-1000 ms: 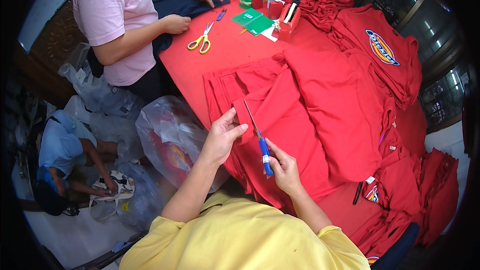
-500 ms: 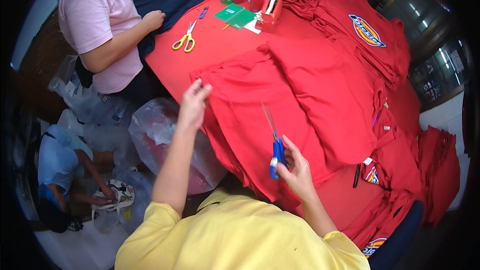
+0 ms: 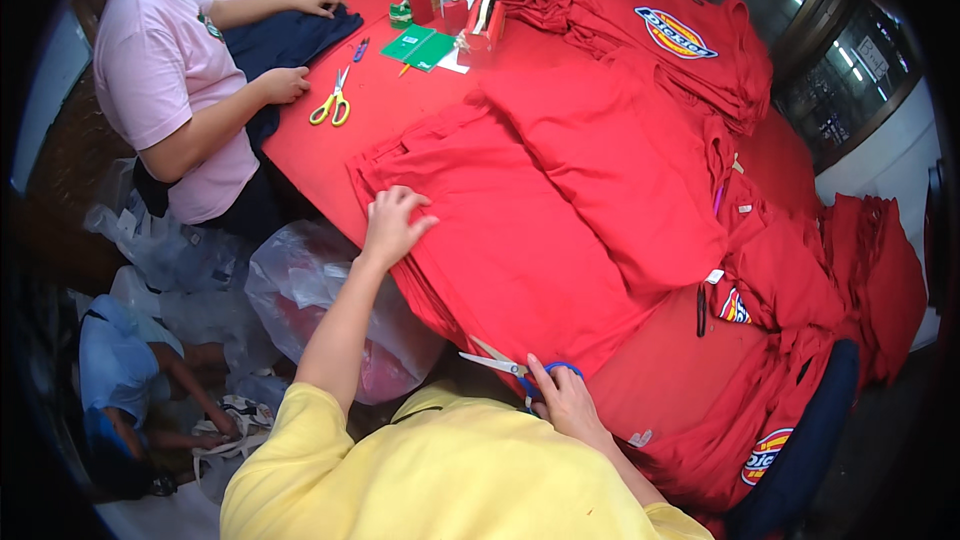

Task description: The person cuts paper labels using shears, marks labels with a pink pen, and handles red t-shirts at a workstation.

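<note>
A broad stack of folded red garments point(image 3: 510, 230) lies in front of me on the table. Over its left edge hovers or rests my left hand point(image 3: 393, 227), its fingers bent and apart with nothing visible between them; whether the fingertips touch the cloth I cannot tell. My right hand point(image 3: 568, 402) grips blue-handled scissors point(image 3: 497, 363) at the stack's near corner. Their blades are spread and point left, close to the cloth's lower edge. Part of the handle is hidden by my fingers.
Yellow-handled scissors point(image 3: 331, 105), purple snips point(image 3: 361, 50), a green booklet point(image 3: 420, 46) and a red tape dispenser point(image 3: 484, 25) lie farther off. A co-worker in pink point(image 3: 165, 80) handles dark cloth point(image 3: 290, 35). Another person point(image 3: 130, 350) crouches near plastic bags point(image 3: 310, 280). Red shirts point(image 3: 670, 35) are piled right.
My right hand has come down and nearer to me, and the scissors have swung from pointing up to pointing left, their blades wider apart. My left hand has lowered toward the stack's edge.
</note>
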`<state>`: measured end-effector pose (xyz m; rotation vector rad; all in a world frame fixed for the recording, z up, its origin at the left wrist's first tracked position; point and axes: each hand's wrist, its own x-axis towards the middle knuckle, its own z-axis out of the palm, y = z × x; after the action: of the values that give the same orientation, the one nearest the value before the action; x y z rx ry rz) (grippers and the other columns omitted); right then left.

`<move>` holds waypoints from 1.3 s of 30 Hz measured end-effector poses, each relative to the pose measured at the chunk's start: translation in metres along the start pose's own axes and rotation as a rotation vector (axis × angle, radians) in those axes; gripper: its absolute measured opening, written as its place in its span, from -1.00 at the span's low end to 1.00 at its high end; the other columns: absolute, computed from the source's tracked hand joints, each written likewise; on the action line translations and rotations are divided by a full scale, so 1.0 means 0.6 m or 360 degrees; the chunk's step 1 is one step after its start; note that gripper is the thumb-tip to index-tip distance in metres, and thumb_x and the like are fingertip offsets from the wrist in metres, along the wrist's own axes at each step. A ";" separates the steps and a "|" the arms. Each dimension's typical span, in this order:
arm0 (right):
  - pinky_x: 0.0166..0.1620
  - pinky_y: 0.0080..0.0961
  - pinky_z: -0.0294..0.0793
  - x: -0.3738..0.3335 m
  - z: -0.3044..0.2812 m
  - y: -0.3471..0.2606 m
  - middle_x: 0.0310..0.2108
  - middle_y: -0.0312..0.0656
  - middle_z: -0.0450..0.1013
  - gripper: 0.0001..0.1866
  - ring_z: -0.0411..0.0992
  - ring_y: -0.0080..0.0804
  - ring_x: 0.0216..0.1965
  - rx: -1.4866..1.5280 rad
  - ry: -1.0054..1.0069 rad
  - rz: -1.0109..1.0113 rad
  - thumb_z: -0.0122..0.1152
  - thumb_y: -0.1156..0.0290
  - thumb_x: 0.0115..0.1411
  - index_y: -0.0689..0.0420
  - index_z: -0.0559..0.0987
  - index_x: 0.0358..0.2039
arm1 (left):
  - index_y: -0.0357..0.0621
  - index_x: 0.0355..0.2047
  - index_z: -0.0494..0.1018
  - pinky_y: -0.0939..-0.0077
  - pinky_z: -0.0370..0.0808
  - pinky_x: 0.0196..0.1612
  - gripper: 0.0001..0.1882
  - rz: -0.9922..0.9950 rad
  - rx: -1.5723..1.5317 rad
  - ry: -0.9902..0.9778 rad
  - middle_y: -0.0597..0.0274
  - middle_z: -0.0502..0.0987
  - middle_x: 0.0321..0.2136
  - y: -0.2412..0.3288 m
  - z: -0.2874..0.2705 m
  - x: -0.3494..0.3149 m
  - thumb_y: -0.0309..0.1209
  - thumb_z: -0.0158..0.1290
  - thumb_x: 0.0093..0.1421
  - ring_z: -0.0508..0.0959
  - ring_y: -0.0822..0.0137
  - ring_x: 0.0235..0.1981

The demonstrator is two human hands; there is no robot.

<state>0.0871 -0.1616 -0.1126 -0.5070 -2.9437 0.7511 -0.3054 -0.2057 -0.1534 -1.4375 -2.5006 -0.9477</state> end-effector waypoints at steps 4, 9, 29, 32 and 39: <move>-0.18 -0.27 0.38 -0.010 0.006 0.033 -0.33 -0.04 0.28 -0.18 0.33 -0.10 -0.29 0.0210 0.0141 -0.0075 0.22 0.62 -0.09 0.14 0.19 0.25 | -0.16 -0.30 0.52 0.21 0.42 -0.16 -0.69 -0.0484 -0.0100 0.0614 0.06 0.48 -0.31 -0.115 0.002 0.038 -0.21 0.21 0.04 0.50 0.08 -0.29; -0.22 -0.17 0.40 -0.012 -0.015 0.038 -0.29 0.02 0.32 -0.23 0.36 0.02 -0.28 0.0128 0.0055 -0.0290 0.10 0.71 -0.05 0.13 0.19 0.24 | -0.18 -0.35 0.51 0.16 0.43 -0.09 -0.75 -0.0447 0.0446 0.0397 0.04 0.47 -0.21 -0.102 -0.010 0.063 -0.25 0.17 0.08 0.48 0.03 -0.16; -0.23 -0.60 0.47 -0.079 -0.183 0.177 -0.27 -0.09 0.51 -0.38 0.52 -0.47 -0.30 0.1422 0.0915 0.0317 -0.17 0.71 0.19 0.20 0.10 0.29 | -0.30 -0.45 0.36 0.22 0.42 -0.40 -0.65 -0.0207 -0.0319 -0.0180 -0.12 0.47 -0.55 0.287 -0.064 -0.075 -0.20 0.09 0.18 0.53 -0.02 -0.47; -0.11 -0.42 0.54 -0.073 -0.066 0.137 -0.07 -0.02 0.37 -0.41 0.53 -0.25 -0.17 0.1795 0.0584 0.0300 -0.14 0.69 0.20 0.26 0.11 0.27 | -0.26 -0.57 0.46 0.07 0.47 -0.32 -0.49 -0.0670 -0.0106 -0.0537 -0.16 0.51 -0.57 0.307 -0.028 -0.244 0.01 0.03 0.17 0.55 -0.14 -0.40; -0.02 -0.49 0.44 -0.074 0.058 0.094 -0.04 -0.03 0.34 -0.42 0.46 -0.35 -0.06 0.1630 0.0393 0.0305 -0.07 0.64 0.21 0.25 0.13 0.26 | -0.24 -0.38 0.34 0.59 0.48 -0.48 -0.71 -0.1224 -0.1356 0.0126 0.24 0.48 -0.59 0.360 0.105 -0.389 -0.35 0.21 0.11 0.52 0.45 -0.58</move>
<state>0.1411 -0.1453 -0.1689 -0.6787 -1.9154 1.8460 0.0108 -0.2667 -0.1927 -0.3966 -2.7189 -2.3313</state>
